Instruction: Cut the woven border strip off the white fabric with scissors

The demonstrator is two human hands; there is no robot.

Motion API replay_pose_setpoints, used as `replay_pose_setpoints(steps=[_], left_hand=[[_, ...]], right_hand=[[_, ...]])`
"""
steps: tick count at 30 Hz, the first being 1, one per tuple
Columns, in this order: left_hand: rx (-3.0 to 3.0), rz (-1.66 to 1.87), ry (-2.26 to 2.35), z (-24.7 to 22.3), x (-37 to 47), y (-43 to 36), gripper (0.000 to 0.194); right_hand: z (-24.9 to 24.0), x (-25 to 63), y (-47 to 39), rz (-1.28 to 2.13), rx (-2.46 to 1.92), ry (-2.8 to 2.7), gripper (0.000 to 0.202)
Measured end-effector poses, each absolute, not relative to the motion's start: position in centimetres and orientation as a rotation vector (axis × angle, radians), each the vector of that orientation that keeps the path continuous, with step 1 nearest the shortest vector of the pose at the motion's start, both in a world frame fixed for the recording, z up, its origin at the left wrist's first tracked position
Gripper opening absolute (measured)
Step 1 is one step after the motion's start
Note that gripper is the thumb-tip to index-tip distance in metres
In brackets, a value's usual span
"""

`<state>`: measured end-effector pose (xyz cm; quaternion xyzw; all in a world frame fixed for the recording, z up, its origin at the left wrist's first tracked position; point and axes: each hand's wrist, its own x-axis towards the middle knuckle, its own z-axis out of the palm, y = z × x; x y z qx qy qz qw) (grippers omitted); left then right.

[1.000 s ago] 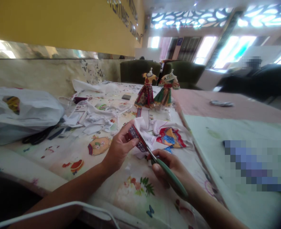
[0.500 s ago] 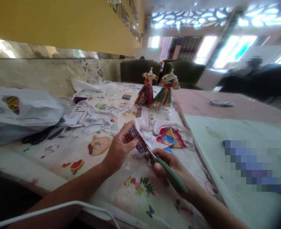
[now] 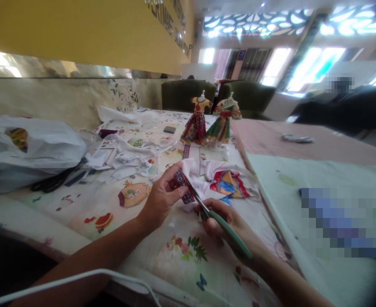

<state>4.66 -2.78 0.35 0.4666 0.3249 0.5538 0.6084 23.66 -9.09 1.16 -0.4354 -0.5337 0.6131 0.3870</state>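
My left hand pinches a white cloth with a dark patterned border strip edged in red. In my right hand is a pair of scissors with green handles, my fingers closed around them. The blades lie along the red edge of the border, pointing up and left; the cloth partly hides how far apart they are. Just beyond, a white fabric piece with a red, blue and orange motif lies on the table. A short patterned strip lies past my left fingertips.
Two small dress forms in a maroon skirt and a green skirt stand at the back. White scraps and a plastic bag are at left. A white cable crosses the near edge. A person sits far right.
Almost nothing differs. The scissor blades and the border strip have shifted very slightly, and the whole view has moved a few pixels.
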Motion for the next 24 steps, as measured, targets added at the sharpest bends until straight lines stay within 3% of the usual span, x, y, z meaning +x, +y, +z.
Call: replay_pose_setpoints(steps=[24], left_hand=[[1.07, 1.265, 0.686, -0.12, 4.81, -2.76, 0.076]], right_hand=[[0.24, 22.99, -9.48, 1.544, -1.091, -1.332, 0.061]])
